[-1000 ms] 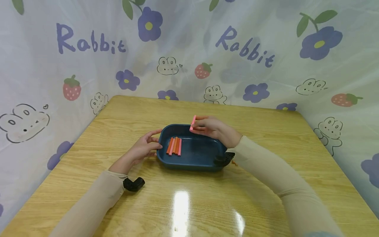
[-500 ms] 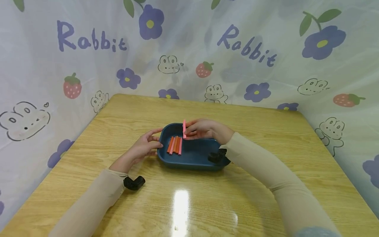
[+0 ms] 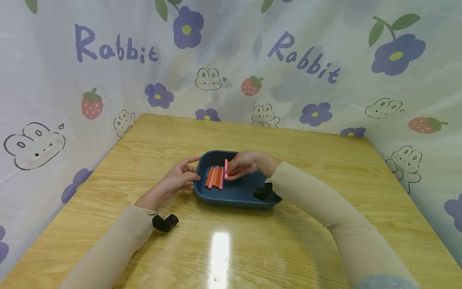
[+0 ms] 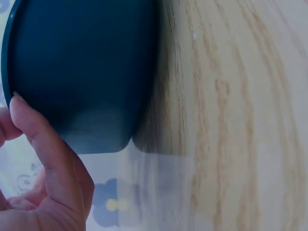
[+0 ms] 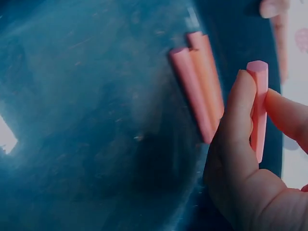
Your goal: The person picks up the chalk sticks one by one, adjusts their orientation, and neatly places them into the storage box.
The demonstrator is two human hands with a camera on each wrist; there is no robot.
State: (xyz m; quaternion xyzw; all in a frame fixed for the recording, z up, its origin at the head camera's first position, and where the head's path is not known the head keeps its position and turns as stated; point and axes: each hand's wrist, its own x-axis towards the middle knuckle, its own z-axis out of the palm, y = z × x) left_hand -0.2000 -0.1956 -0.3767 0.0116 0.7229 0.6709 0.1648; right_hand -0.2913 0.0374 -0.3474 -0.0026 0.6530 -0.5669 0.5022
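Fingers of the bare right hand: thumb and fingertips pinched together on one slim pink stick with a six-sided end, one digit to each side of it in the right wrist view; stick within the outline of the tray, whether touching the floor of it cannot be told. Immediately left of these fingertips: a row of slim pink, orange and orange-red sticks, lying side by side on the tray floor, their long sides close together. Beneath the right fingers: one dark blue, glossy-floored tray, rectangular, rounded at the corners. Fingers of the bare left hand: spaced apart, holding the left end of the tray, thumb tip at the rim, remaining fingers along the outside. Behind the fingers, at each wrist: a beige sleeve and a small black device, that of the left near the table, that of the right above the tray. Under all: a glossy wood-grain table. Beyond the fingers: a white cloth printed with rabbits, strawberries, purple flowers and "Rabbit".
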